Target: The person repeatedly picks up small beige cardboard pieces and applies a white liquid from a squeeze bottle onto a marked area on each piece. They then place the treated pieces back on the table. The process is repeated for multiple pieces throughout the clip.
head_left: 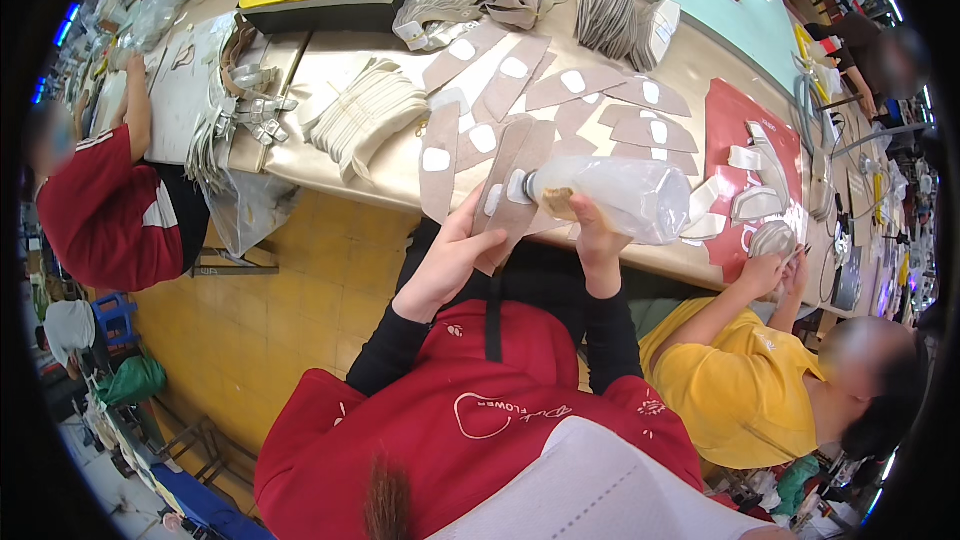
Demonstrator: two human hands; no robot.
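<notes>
My left hand (pixel 446 258) is closed on a few long taupe insole-shaped pieces (pixel 514 165), fanned and overlapping, with white oval patches on them. In my right hand (pixel 600 248) is a translucent plastic squeeze bottle (pixel 645 198), tipped on its side. Its dark neck points left and meets or nearly meets the upper held piece; the exact contact is too small to tell. A brownish smear marks the bottle near its neck. More taupe pieces with white patches (pixel 640 157) lie spread over the table just beyond my hands.
Left of the spread pieces lies a stack of cream strips (pixel 365 120), with buckled straps (pixel 250 110) farther left. At the back stand a black tray (pixel 335 12) and grey bundles (pixel 607 10). A red sheet (pixel 725 130) lies at right, beside a co-worker in yellow (pixel 740 380). Another person in red (pixel 110 205) works at left.
</notes>
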